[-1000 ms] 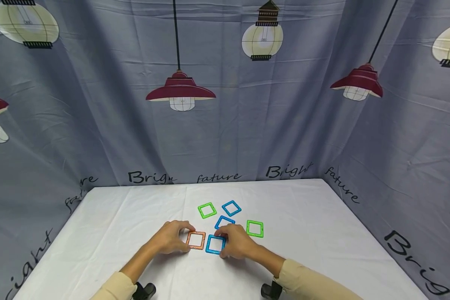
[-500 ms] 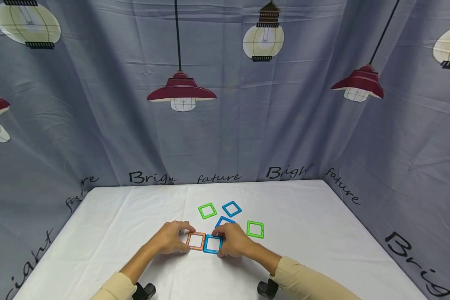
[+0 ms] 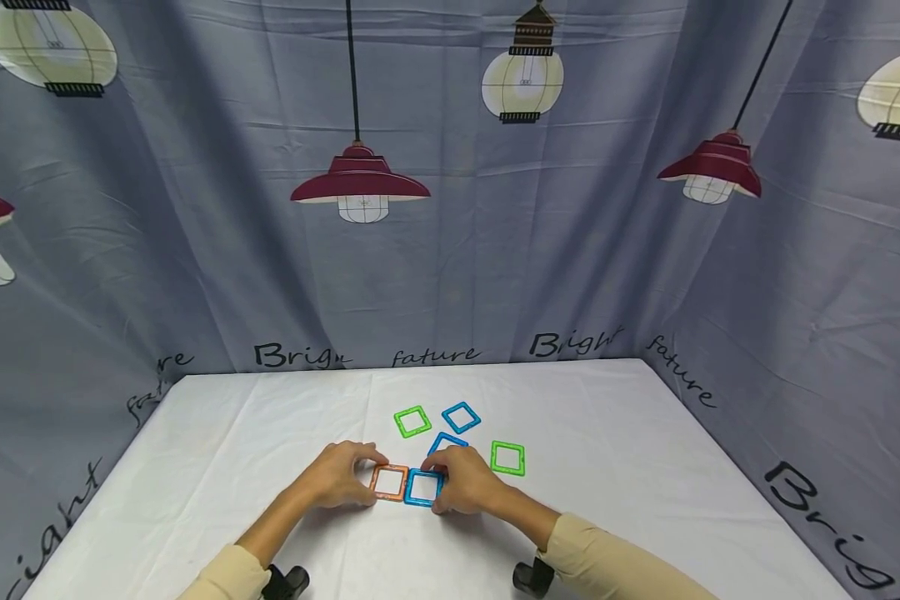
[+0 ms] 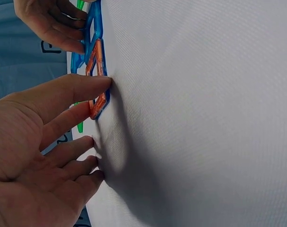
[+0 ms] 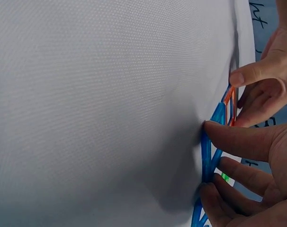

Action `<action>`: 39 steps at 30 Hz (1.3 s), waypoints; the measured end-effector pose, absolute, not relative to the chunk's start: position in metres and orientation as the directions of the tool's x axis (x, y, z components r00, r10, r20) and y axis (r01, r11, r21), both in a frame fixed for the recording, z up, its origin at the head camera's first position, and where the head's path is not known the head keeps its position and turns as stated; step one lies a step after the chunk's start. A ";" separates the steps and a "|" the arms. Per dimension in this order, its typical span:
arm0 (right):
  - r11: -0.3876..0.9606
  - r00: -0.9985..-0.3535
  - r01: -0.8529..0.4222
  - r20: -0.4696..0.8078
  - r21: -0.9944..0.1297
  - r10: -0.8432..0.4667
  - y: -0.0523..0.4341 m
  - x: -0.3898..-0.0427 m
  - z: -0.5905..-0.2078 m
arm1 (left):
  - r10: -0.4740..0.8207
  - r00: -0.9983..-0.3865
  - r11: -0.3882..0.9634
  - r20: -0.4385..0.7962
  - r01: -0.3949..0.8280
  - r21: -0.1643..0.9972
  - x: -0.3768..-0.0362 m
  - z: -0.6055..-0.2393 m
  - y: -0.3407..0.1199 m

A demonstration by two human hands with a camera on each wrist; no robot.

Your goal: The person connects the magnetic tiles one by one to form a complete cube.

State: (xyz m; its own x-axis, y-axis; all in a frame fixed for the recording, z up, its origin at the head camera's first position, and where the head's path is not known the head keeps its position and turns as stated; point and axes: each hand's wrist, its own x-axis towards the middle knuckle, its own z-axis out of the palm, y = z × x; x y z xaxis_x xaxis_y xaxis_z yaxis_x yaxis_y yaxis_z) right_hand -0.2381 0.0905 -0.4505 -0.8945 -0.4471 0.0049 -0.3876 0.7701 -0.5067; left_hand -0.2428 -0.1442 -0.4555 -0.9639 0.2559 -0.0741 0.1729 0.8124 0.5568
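My left hand pinches an orange square magnetic tile between thumb and index finger, at its left side. In the left wrist view, a blue edge shows along the underside of this orange tile. Directly to its right lies a blue square magnetic tile, its left edge against the orange one. The thumb and fingers of my right hand grip this blue tile by its right side. Both tiles are open frames lying at the white tabletop. Behind the right hand, another blue tile is partly hidden.
Farther back on the white-covered table lie a green tile and a blue tile. A second green tile is right of the right hand. Grey printed curtains stand around the table.
The right hand has slid the blue tile left, closing the small gap to the orange tile. Over the last half second both hands have barely moved.
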 end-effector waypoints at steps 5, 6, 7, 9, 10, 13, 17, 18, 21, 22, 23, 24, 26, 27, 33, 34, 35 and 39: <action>0.765 -0.895 -0.392 0.017 -0.510 -0.447 0.091 -0.238 -0.452 | 0.262 -0.962 0.811 -0.072 0.179 0.558 -0.244 -0.455 -0.144; 0.765 -0.895 -0.392 0.018 -0.511 -0.446 0.091 -0.238 -0.453 | 0.261 -0.962 0.811 -0.074 0.177 0.557 -0.244 -0.455 -0.144; 0.764 -0.895 -0.392 0.019 -0.512 -0.446 0.091 -0.238 -0.453 | 0.260 -0.963 0.811 -0.076 0.176 0.558 -0.244 -0.455 -0.144; 0.764 -0.895 -0.391 0.020 -0.513 -0.445 0.091 -0.237 -0.454 | 0.262 -0.962 0.809 -0.078 0.174 0.561 -0.243 -0.455 -0.144; 0.765 -0.896 -0.391 0.020 -0.512 -0.444 0.091 -0.238 -0.454 | 0.262 -0.962 0.807 -0.079 0.174 0.565 -0.243 -0.455 -0.144; 0.764 -0.895 -0.393 0.023 -0.511 -0.445 0.090 -0.238 -0.454 | 0.262 -0.962 0.801 -0.080 0.171 0.574 -0.242 -0.454 -0.145; 0.766 -0.897 -0.391 0.023 -0.510 -0.442 0.090 -0.238 -0.454 | 0.266 -0.960 0.796 -0.089 0.167 0.581 -0.241 -0.454 -0.146; 0.766 -0.898 -0.388 0.023 -0.513 -0.440 0.090 -0.238 -0.454 | 0.268 -0.959 0.798 -0.091 0.168 0.580 -0.241 -0.454 -0.146; 0.763 -0.899 -0.384 0.023 -0.519 -0.437 0.091 -0.237 -0.455 | 0.269 -0.958 0.801 -0.095 0.168 0.574 -0.241 -0.453 -0.145; 0.761 -0.898 -0.387 0.026 -0.521 -0.439 0.092 -0.237 -0.455 | 0.270 -0.958 0.805 -0.092 0.172 0.568 -0.241 -0.453 -0.144; 0.758 -0.897 -0.389 0.029 -0.523 -0.441 0.092 -0.237 -0.455 | 0.273 -0.958 0.808 -0.089 0.178 0.561 -0.241 -0.452 -0.144; 0.757 -0.896 -0.391 0.031 -0.523 -0.442 0.092 -0.237 -0.455 | 0.276 -0.958 0.811 -0.084 0.185 0.555 -0.241 -0.452 -0.143; 0.753 -0.895 -0.394 0.031 -0.527 -0.446 0.093 -0.238 -0.456 | 0.280 -0.957 0.817 -0.075 0.196 0.543 -0.240 -0.450 -0.142; 0.753 -0.895 -0.391 0.028 -0.529 -0.445 0.093 -0.238 -0.456 | 0.282 -0.957 0.820 -0.072 0.201 0.535 -0.240 -0.448 -0.142; 0.752 -0.897 -0.378 0.014 -0.540 -0.441 0.092 -0.239 -0.456 | 0.331 -0.943 0.814 -0.041 0.263 0.517 -0.241 -0.437 -0.139; 0.750 -0.897 -0.381 0.018 -0.540 -0.442 0.092 -0.239 -0.455 | 0.346 -0.938 0.807 -0.034 0.279 0.521 -0.242 -0.435 -0.139; 0.750 -0.897 -0.380 0.018 -0.541 -0.442 0.092 -0.239 -0.455 | 0.362 -0.932 0.799 -0.029 0.294 0.525 -0.242 -0.434 -0.138; 0.748 -0.898 -0.379 0.022 -0.545 -0.439 0.092 -0.240 -0.456 | 0.375 -0.925 0.768 -0.057 0.275 0.578 -0.243 -0.427 -0.136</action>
State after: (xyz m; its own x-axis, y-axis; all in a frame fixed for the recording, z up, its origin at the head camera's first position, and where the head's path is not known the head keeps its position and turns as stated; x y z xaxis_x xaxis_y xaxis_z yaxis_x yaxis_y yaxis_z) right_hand -0.2401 0.0919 -0.4560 -0.8984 -0.4386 0.0225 -0.3788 0.7481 -0.5448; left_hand -0.2431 -0.1356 -0.4274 -0.9252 0.3751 -0.0573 0.2755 0.7679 0.5783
